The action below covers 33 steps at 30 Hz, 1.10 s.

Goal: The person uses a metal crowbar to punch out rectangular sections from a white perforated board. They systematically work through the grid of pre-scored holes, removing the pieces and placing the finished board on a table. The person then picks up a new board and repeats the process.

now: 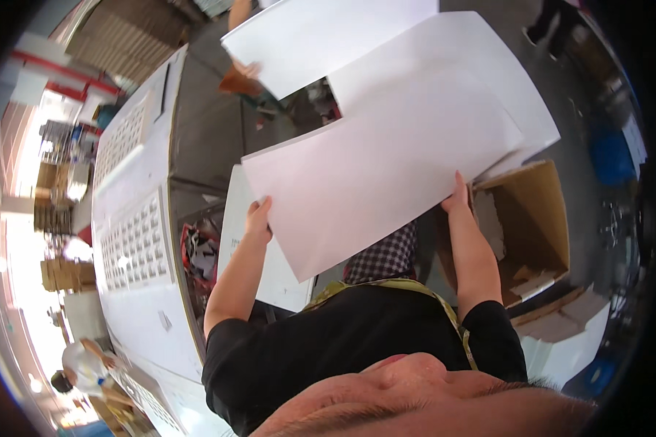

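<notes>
Large white sheet (386,175) held up in the air, above an open cardboard box (536,218). Left hand (258,218) gripping its left edge, right hand (457,198) pinching its lower right edge.

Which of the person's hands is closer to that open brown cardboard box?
The right hand. It grips the right edge of the large white sheet, directly beside the open cardboard box. The left hand holds the sheet's opposite edge, far across from the box.

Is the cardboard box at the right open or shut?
Open. The box has its flaps spread apart, and its brown inner walls and some white pieces inside show below the white sheets the hands hold.
</notes>
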Each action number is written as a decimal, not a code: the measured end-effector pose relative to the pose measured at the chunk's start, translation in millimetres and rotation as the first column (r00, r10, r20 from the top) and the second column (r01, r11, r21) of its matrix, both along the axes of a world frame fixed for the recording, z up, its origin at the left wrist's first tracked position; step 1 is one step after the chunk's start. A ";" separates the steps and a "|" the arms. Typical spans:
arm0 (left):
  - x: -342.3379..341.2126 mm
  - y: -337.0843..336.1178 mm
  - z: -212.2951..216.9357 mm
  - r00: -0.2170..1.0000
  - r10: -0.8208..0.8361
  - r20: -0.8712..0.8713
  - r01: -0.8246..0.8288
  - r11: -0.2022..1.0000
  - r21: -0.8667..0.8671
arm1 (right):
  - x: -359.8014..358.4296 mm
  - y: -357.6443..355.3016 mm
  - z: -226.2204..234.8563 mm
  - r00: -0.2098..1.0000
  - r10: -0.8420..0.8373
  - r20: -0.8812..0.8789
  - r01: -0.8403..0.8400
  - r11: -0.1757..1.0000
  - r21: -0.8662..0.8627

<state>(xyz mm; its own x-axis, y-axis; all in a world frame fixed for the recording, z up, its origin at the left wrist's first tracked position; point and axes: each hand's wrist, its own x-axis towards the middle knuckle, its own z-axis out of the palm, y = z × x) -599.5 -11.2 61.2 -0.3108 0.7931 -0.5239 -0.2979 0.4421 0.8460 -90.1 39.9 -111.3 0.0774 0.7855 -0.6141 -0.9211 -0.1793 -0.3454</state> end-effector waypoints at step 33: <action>3.0 -78.2 99.0 0.811 -0.499 0.305 0.381 0.847 0.371 | 76.2 90.5 184.7 0.549 0.326 0.769 -0.192 0.945 -0.263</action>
<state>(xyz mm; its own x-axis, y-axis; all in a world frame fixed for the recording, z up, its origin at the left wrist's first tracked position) -596.5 -89.4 160.2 0.2824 0.9234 -0.2601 -0.4483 0.3667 0.8152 -13.9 130.3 73.4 0.3910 0.7696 -0.5048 -0.1908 -0.4687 -0.8625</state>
